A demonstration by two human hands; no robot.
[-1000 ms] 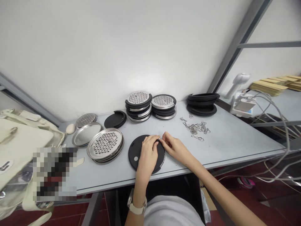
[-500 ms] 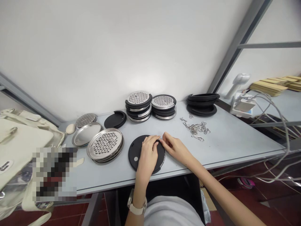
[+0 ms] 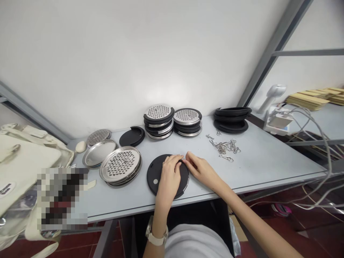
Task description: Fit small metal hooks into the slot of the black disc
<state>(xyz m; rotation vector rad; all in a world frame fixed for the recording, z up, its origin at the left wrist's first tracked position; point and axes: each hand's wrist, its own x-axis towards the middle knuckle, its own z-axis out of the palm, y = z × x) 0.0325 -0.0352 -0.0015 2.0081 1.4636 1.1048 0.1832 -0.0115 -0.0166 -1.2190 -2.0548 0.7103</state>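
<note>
A round black disc (image 3: 155,172) with a pale round spot and a metal strip along its lower right edge lies flat near the table's front edge. My left hand (image 3: 171,172) lies across it, fingers bent over its far rim and holding it. At that rim, my right hand (image 3: 195,165) is closed in a pinch at a small shiny metal piece (image 3: 182,158), mostly hidden between the fingertips of both hands. To the right lies a loose pile of metal snap clips (image 3: 227,147). Perforated metal grater discs (image 3: 120,165) are stacked to the left.
Behind stand two stacks of black-rimmed grater discs (image 3: 159,113) (image 3: 187,116). Black round holders (image 3: 231,125) are piled at the back right, and another black holder (image 3: 131,137) lies left. A cream bag (image 3: 27,154) covers the left end. Cables (image 3: 319,132) hang at right.
</note>
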